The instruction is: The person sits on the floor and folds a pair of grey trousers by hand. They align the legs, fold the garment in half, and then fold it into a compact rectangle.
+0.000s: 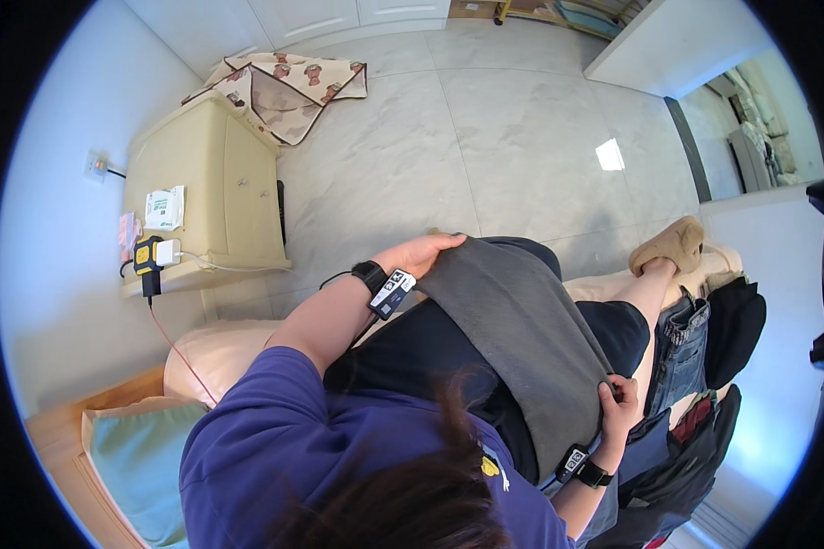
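A dark grey cloth garment [508,329] is stretched across my lap, over dark trousers. My left hand [415,257] pinches its far left corner, thumb on top. At the garment's right end, my right hand [618,401] grips the edge between thumb and fingers. The cloth hangs in a fairly flat band between both hands, and its kind cannot be told. Each wrist wears a black strap with a small device on it.
Folded jeans [680,353], a black garment [735,333] and a pile of dark clothes [680,473] lie on the bed to my right. On the left stands a cream bedside cabinet [199,185] with wipes [165,208] and a charger cable. A patterned cloth [295,89] lies beyond it.
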